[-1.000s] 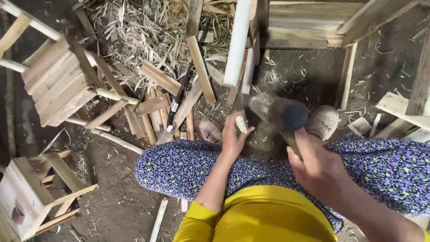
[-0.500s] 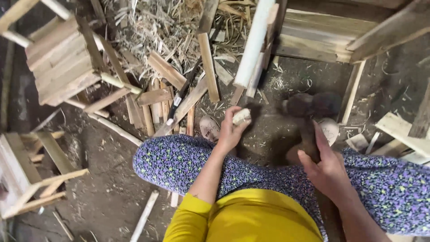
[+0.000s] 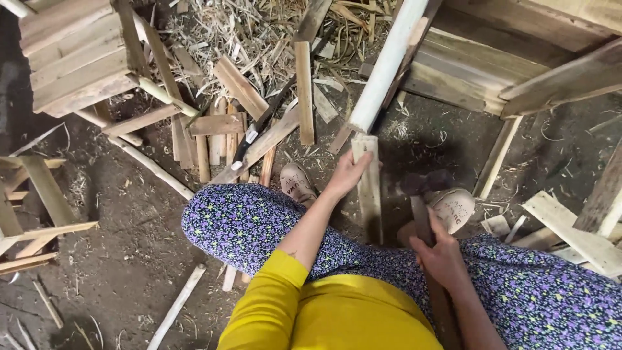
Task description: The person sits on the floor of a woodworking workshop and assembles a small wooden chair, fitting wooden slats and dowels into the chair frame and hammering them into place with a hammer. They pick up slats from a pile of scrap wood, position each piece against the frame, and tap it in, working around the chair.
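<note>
Wooden slat (image 3: 369, 188) stands upright on the dirt floor (image 3: 129, 227), left hand (image 3: 346, 174) clamped on its top; right hand (image 3: 444, 256) clamped around a hammer handle (image 3: 421, 217).

Left hand (image 3: 346, 174) steadies a wooden slat (image 3: 370, 194); right hand (image 3: 442, 254) grips a hammer (image 3: 424, 194).

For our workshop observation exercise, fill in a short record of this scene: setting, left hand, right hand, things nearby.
Setting: dirt floor strewn with wood offcuts and shavings
Left hand: fingers grip the top of an upright flat wooden slat
Right hand: shut on a hammer handle, head low beside the slat
Nearby: pale round pole, wooden stool, handsaw
</note>
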